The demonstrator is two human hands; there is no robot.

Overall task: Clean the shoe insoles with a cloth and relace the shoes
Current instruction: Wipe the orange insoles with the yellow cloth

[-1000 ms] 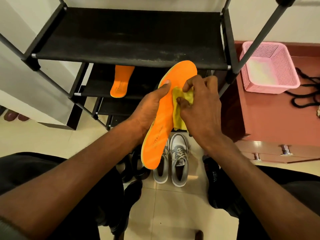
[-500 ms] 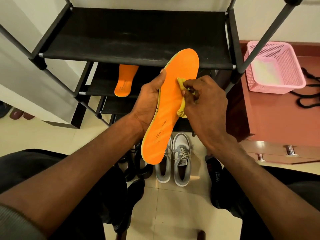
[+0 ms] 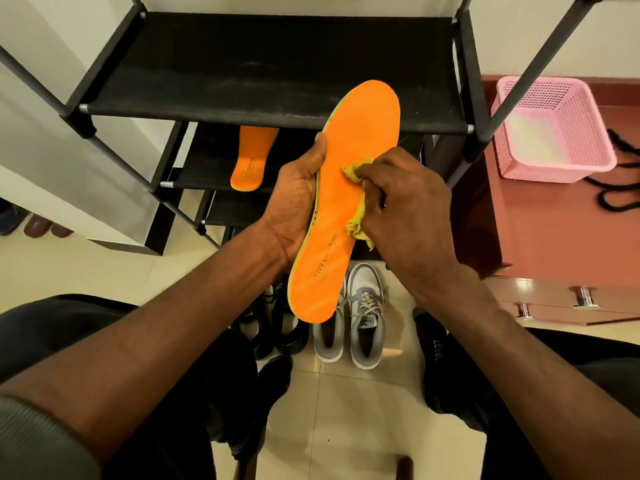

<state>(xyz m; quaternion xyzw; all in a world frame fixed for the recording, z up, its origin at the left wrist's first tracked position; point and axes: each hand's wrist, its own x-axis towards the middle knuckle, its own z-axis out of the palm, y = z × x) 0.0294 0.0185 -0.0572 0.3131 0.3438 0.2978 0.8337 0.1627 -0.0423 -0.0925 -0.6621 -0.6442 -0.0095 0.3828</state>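
Left hand (image 3: pixel 294 202) grips orange insole (image 3: pixel 349 188); right hand (image 3: pixel 408 209) presses yellow cloth (image 3: pixel 356 168) on it.

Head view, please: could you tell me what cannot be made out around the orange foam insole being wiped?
- Yellow cloth: mostly hidden under the right hand.
- Held orange foam insole: printed lettering blurred; underside faces away.
- Second orange insole: its toe is hidden behind the black shoe rack shelf.
- Black cord: cut off by the right edge.
- Left hand: its fingers are behind the insole.
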